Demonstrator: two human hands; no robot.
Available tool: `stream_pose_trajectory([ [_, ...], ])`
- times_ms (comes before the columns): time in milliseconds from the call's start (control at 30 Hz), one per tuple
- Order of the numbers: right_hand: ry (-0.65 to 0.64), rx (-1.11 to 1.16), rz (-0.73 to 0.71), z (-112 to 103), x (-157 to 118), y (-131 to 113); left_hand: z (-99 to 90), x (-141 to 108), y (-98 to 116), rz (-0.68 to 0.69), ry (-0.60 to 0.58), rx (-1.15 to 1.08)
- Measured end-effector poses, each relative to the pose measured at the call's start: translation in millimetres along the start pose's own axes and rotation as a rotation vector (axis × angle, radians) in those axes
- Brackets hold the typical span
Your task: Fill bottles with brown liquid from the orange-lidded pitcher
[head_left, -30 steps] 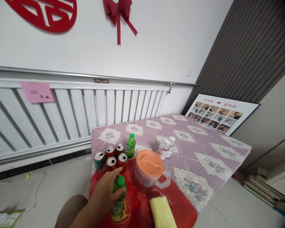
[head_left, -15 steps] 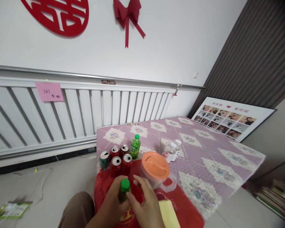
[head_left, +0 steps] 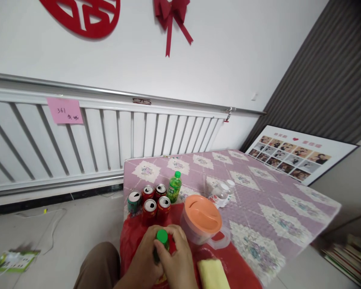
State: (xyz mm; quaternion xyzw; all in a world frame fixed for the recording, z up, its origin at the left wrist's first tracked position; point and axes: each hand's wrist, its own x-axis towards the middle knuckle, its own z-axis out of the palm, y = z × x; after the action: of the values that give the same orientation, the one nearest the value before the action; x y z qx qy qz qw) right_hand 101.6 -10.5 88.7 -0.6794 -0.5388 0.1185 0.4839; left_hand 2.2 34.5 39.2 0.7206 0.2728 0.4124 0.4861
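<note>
A green-capped plastic bottle (head_left: 162, 237) stands upright between my two hands, low in the middle of the view. My left hand (head_left: 146, 257) is wrapped round its body from the left. From the right, my right hand (head_left: 177, 253) closes on it too, thumb against the bottle just under the cap. Most of the bottle's body is hidden by the fingers. Both hands are over a red plastic sheet (head_left: 240, 261). To their right stands a clear pitcher (head_left: 195, 228) with an orange lid, and nearer me lies a folded yellow cloth (head_left: 213, 273).
Several opened drink cans (head_left: 149, 206) stand beyond my hands, beside another green bottle (head_left: 175, 186). Two clear bottles with white caps (head_left: 222, 194) are farther right on the patterned tablecloth (head_left: 270, 192). A white radiator (head_left: 108, 136) runs behind; a power strip (head_left: 13, 261) lies on the floor.
My right hand has moved in from beside the bottle and closed round it; its fingers were apart before. My left hand stays on the bottle. The view has shifted slightly.
</note>
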Motion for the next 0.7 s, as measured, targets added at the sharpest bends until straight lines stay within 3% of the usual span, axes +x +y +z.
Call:
stream_pose_trajectory([
  [333, -0.038, -0.032, -0.144, 0, -9, 12, -2.2, -2, 1, -0.041, 0.002, 0.030],
  [533, 0.039, 0.010, 0.083, 9, -12, 16, -2.7, -2, 1, -0.068, -0.002, 0.002],
  [700, 0.006, 0.034, -0.025, 7, -10, 15, -2.7, -1, 4, -0.032, 0.008, 0.028],
])
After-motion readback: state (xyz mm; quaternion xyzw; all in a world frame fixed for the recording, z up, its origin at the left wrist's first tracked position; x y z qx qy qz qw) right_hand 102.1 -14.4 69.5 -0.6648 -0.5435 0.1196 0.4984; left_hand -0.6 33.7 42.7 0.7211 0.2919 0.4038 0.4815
